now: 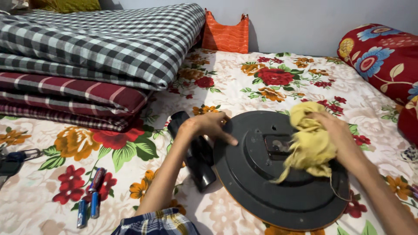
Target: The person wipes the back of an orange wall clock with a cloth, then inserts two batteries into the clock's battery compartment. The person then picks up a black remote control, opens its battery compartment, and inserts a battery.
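A round black wall clock point(261, 182) lies face down on the floral bedsheet point(244, 82), its back side up. My left hand point(211, 126) rests on the clock's left rim, fingers spread, holding nothing. My right hand point(337, 132) presses a crumpled yellow cloth point(310, 143) against the clock's back, beside the square battery compartment point(276, 146). A black cylindrical object point(196, 154) lies on the sheet just left of the clock, partly under my left forearm.
Folded checked and striped blankets point(87, 56) are stacked at the back left. An orange bag point(225, 35) leans on the wall. A red floral bolster point(383, 61) is at the right. Three batteries point(90, 198) and a key ring point(17, 157) lie at the left.
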